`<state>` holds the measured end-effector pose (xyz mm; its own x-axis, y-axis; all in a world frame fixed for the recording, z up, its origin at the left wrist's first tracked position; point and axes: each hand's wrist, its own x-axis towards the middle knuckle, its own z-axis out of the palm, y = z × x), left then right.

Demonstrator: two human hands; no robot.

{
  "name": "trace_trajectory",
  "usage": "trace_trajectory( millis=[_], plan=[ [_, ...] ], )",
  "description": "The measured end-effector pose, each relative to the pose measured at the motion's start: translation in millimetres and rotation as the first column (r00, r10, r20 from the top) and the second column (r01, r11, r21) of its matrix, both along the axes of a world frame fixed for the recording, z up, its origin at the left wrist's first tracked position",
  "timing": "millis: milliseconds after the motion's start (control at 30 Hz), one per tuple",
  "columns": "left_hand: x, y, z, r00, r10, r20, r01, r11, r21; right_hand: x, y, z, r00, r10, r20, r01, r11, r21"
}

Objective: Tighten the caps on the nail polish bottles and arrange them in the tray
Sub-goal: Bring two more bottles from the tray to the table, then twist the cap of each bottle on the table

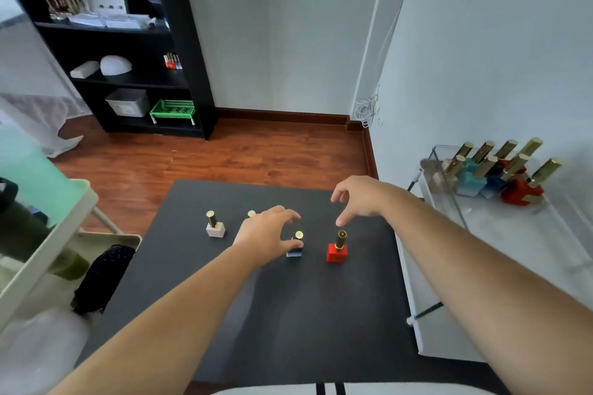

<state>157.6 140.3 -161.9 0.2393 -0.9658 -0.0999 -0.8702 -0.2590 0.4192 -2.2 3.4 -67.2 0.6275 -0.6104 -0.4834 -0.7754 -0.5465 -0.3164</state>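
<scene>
Both hands reach out over the dark worktop (288,314). Left hand (266,236) curls loosely around the blue bottle (295,248), thumb touching its base, fingers arched above the gold cap; whether it grips yet I cannot tell. Right hand (356,199) hovers spread and empty just above the red bottle (337,250), not touching it. A white bottle (215,226) stands to the left, and another gold cap (251,213) peeks from behind the left hand. Off to the right, the clear tray (449,202) already holds a cluster of bottles, so much of the job looks done; by my count four bottles remain to tighten and place.
</scene>
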Motion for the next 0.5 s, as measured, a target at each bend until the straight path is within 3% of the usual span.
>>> trace_trajectory(
  millis=[133, 267, 400, 500],
  plan=[
    [17.8, 20.4, 19.5, 0.996, 0.081, -0.022, -0.084, 0.970, -0.227, 33.9, 15.6, 13.3, 0.984, 0.089, 0.156, -0.085, 0.996, -0.038],
    [49.8, 60.0, 12.8, 0.971, 0.229, -0.066, -0.238, 0.911, -0.336, 74.2, 40.6, -0.3, 0.962, 0.190, 0.196, -0.187, 0.982, -0.034],
    [94.8, 101.8, -12.6, 0.914, 0.392, -0.105, -0.404, 0.850, -0.339, 115.8, 67.5, -23.7, 0.947, 0.252, 0.198, -0.245, 0.968, -0.060],
    [121.9, 117.2, -42.5, 0.866, 0.465, -0.182, -0.498, 0.829, -0.254, 143.3, 82.0, -40.8, 0.945, 0.278, 0.174, -0.265, 0.960, -0.092]
  ],
)
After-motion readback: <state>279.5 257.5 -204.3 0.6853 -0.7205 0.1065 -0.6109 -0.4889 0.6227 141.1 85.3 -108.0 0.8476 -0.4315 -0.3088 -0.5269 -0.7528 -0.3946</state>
